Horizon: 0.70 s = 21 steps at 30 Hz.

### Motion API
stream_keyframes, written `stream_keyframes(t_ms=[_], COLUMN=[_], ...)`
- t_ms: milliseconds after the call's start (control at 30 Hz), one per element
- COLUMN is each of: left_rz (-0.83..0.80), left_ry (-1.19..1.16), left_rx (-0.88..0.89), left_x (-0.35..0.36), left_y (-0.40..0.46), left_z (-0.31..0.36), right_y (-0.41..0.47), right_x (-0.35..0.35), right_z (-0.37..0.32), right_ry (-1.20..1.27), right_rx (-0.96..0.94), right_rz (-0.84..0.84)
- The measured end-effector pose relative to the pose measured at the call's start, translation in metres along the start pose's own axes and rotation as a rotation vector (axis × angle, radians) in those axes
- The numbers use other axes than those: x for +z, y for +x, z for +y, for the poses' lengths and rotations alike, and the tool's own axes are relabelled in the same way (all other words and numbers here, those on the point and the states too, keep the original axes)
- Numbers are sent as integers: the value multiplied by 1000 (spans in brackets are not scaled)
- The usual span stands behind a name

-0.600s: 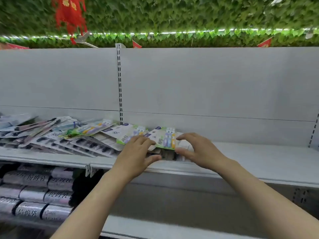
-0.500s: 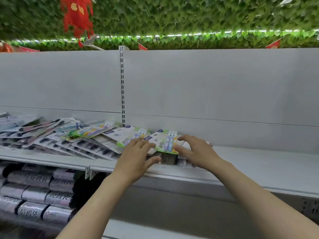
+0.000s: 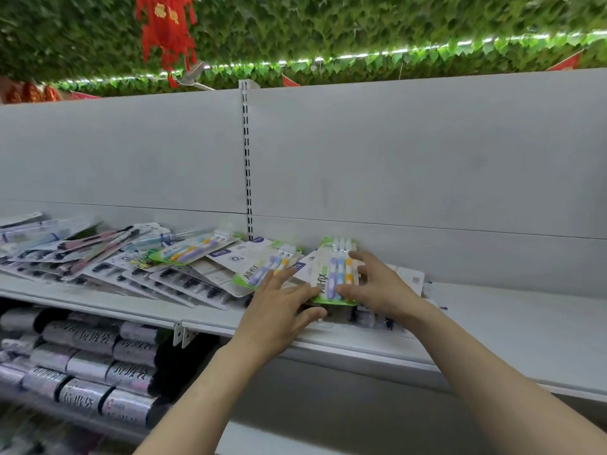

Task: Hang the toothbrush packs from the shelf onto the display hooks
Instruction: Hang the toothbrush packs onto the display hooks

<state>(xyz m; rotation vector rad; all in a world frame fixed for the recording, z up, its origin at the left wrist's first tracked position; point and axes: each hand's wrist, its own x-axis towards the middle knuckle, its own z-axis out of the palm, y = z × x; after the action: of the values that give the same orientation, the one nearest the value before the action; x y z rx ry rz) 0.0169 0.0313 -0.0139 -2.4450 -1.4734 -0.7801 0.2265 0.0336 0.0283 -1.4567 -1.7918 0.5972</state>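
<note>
Change since earlier frames: both hands have closed in on one pack; the view has tipped slightly, so the shelf sits lower.

Landmark: slotted upright [image 3: 247,159] in the back panel.

- Pack [image 3: 335,274], green-edged card with three brushes: lies just right of the upright's foot, propped on the right end of the pile, one long edge raised.
- Right hand [image 3: 381,290]: right of the pack, fingers spread over its face, thumb at its near edge. It looks like a light pinch rather than a firm clamp; blur keeps me from being sure.
- Left hand [image 3: 279,310]: below the upright, fingers straight and flat on the neighbouring cards, thumb out toward the shelf lip, gripping nothing.
- Pile [image 3: 138,264]: overlapping packs fanned out left of the upright, all lying flat.
- Shelf [image 3: 512,320]: bare surface well right of the upright.
- Rolls [image 3: 85,356]: on the tier below, left of the upright.
- Hooks: none in view; no pack hung yet.

Risks, as judged: lifting the pack may drag the cards beneath it, since they overlap; a loose pinch could let the slick blister slide off the shelf lip; the card's hang hole could tear if forced.
</note>
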Motion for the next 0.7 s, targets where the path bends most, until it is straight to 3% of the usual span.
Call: stream_keyframes(t_ms=[167,333,533,600,700], left_rz=[-13,213,249,269,303], left_ry=[-87,-427,-996,-1019,-993], left_rx=[-6,-95,-287,-313,-359], left_x=[0,-10,-17,-12,-7], left_y=[-6,-4,5,4,0], left_z=[-5,-1,10,8,4], right_y=[7,0,-14,-17,-20], right_x=[8,12,19,19,14], right_z=[3,-6,-24,-20,-9], right_ry=[343,641,594,494,134], right_rx=[80,47,-114,-125,-126], right_rz=[107,208,195,189,248])
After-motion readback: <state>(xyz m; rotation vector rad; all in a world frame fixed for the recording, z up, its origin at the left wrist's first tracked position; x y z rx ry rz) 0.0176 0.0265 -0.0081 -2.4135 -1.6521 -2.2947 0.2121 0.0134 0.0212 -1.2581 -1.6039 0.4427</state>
